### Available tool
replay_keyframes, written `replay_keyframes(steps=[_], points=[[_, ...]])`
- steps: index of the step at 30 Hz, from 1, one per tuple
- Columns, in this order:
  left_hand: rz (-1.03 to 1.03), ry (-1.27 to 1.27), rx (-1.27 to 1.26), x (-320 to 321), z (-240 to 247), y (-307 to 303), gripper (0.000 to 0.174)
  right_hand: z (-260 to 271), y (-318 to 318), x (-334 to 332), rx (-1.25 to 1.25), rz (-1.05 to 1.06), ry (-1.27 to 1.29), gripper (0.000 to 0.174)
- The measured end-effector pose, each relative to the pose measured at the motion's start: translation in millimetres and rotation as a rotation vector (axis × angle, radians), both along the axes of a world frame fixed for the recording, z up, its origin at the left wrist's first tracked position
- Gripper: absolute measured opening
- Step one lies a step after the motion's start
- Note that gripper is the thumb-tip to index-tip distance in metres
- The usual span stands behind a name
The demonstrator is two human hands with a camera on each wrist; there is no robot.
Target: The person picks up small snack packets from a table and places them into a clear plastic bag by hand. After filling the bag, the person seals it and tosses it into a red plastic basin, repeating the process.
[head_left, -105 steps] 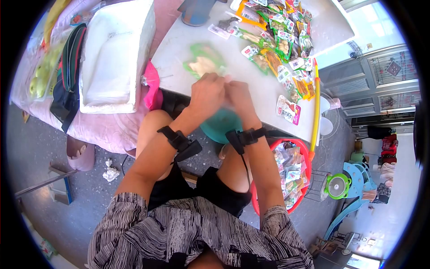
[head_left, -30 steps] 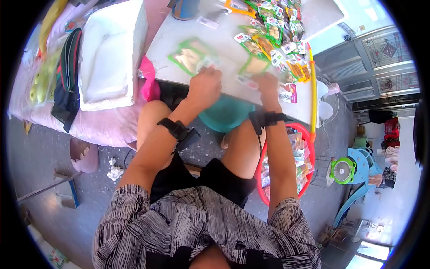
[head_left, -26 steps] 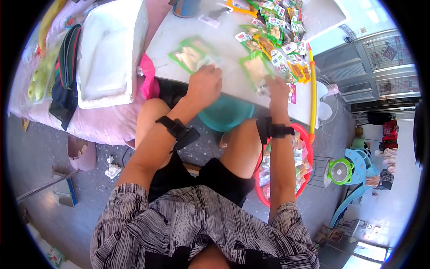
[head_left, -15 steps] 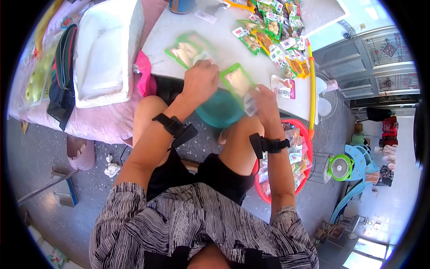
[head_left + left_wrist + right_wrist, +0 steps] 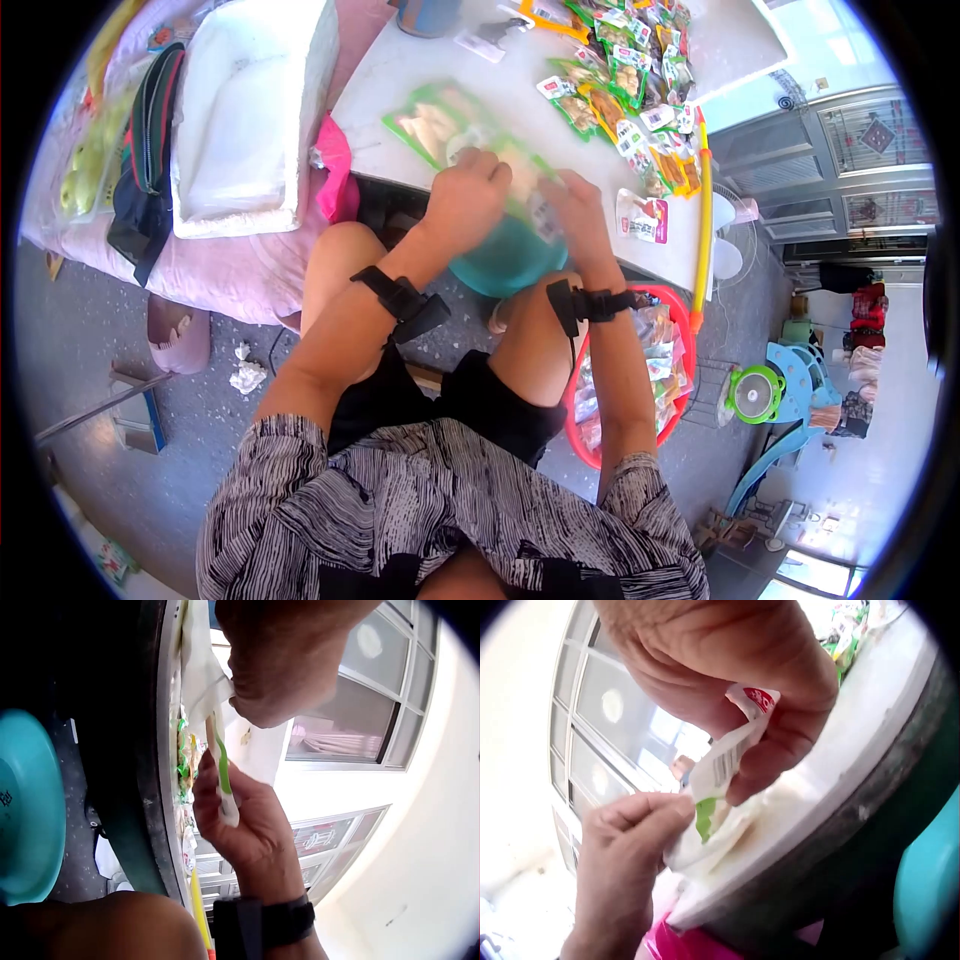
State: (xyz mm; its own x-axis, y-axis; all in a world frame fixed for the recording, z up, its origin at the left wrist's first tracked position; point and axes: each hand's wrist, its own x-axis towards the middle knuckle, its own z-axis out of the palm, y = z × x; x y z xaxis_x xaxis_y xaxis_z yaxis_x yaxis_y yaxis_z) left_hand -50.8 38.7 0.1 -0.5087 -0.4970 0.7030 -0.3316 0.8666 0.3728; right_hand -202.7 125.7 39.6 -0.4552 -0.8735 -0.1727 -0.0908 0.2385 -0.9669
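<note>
My left hand (image 5: 468,203) grips a green-edged clear food packet (image 5: 428,128) with pale pieces inside, held over the table's front edge. Close on its right, my right hand (image 5: 580,212) pinches the end of a second green-edged packet (image 5: 520,185), blurred in the head view. The right wrist view shows that packet's barcode (image 5: 724,766) and red label (image 5: 759,699) beside the right thumb and fingers. There the left fingertips (image 5: 676,808) are right at its green edge. A teal basin (image 5: 505,262) stands below the hands.
Several food packets (image 5: 630,80) are heaped on the white table (image 5: 385,90); a white-and-pink one (image 5: 642,215) lies near its right edge. A yellow pole (image 5: 703,230) runs along that side. A red basket (image 5: 688,340) of packets is by the right leg; a foam box (image 5: 250,120) stands left.
Since one second ago, my right hand has brought its packet left and toward the body, close to the left hand. The left hand has stayed nearly in place with its packet.
</note>
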Motion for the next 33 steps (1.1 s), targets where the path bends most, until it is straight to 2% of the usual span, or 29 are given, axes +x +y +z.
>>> replay_keyframes(steps=[3,6,8,10,11,13,15,18,21,23,25,26,28,30,32,33], points=[[-0.018,0.018,-0.028,-0.8,2.9,1.1,0.011,5.5,-26.9,17.2,-0.002,0.016,0.011,0.011],[-0.005,0.086,-0.009,-1.3,4.5,0.8,0.011,-9.7,-38.4,19.0,-0.141,0.016,-0.252,0.012],[-0.017,0.077,0.014,1.2,5.8,-0.7,0.011,-44.9,-29.6,-3.9,-0.195,0.171,0.112,0.015],[-0.015,0.073,0.029,2.2,6.4,-2.3,0.011,-50.7,-21.9,-8.9,-0.263,0.216,0.315,0.017],[-0.009,0.072,0.03,2.2,6.4,-2.7,0.011,-54.2,-13.5,-9.4,-0.305,0.184,0.334,0.018],[-0.007,0.071,0.036,2.7,6.2,-1.5,0.011,-35.5,-5.5,4.8,-0.215,0.101,0.197,0.019],[-0.013,0.075,0.039,1.7,7.7,-0.3,0.011,-5.0,-5.0,18.2,0.042,0.002,-0.111,0.021],[-0.023,0.108,0.049,1.3,5.4,0.2,0.011,-12.2,-18.9,18.4,0.136,0.115,0.047,0.019],[-0.024,0.082,0.058,4.1,6.2,1.1,0.012,-25.5,-39.1,3.5,-0.131,0.689,1.494,0.017],[-0.016,0.085,0.051,3.4,5.1,-0.1,0.014,-67.2,-56.4,-5.9,-0.208,0.343,0.898,0.017],[-0.011,0.069,0.052,2.7,4.3,-0.9,0.015,-91.6,-68.2,-8.9,-0.245,0.132,0.513,0.017],[-0.008,0.052,0.058,2.7,4.7,-0.7,0.016,-101.2,-70.7,-11.7,-0.253,0.091,0.43,0.016],[-0.001,0.034,0.072,2.3,6.2,-0.7,0.016,-83.2,-65.5,-4.2,-0.227,0.134,0.57,0.015],[0.005,0.027,0.094,2.6,6.8,-0.1,0.015,-47.5,-51.1,2.9,-0.139,0.308,1.004,0.016],[-0.008,0.022,0.115,3.8,5.9,-1.2,0.012,-43.5,-40.0,7.2,-0.384,0.239,0.462,0.018],[-0.014,0.021,0.122,4.2,5.1,-2.5,0.011,-35.3,-34.5,9.2,-0.359,0.155,0.286,0.02]])
